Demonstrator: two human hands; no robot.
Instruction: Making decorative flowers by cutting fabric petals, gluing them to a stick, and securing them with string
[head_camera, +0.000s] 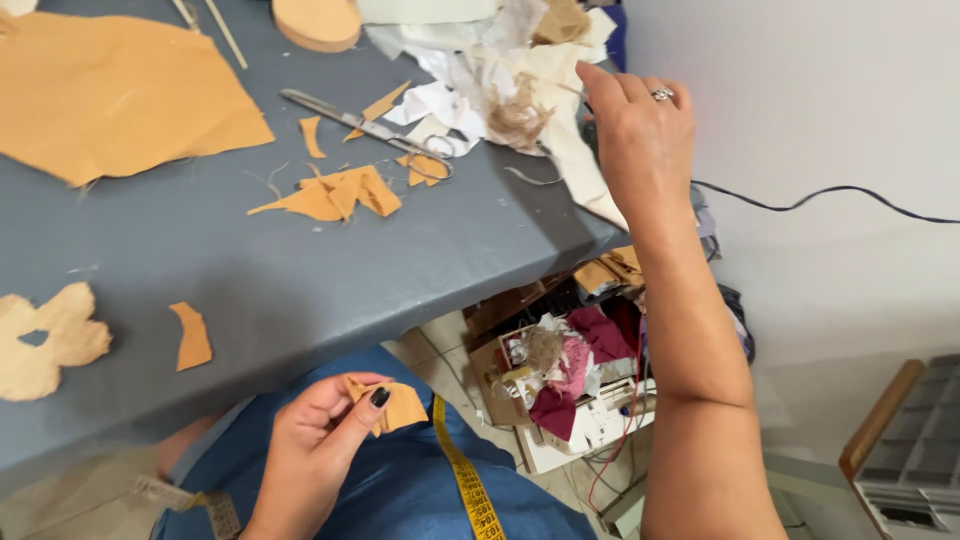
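Left hand (318, 440) pinching orange scrap (398, 405); right hand (640, 135) touching pale cloth pile (500, 70)

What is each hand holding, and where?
Left hand pinches an orange scrap by its left edge. Right hand holds nothing; its fingertips reach the cloth pile.

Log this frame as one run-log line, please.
left hand: pinches orange fabric scrap over lap | right hand: reaches into pale scrap pile on grey table | scissors: lying untouched
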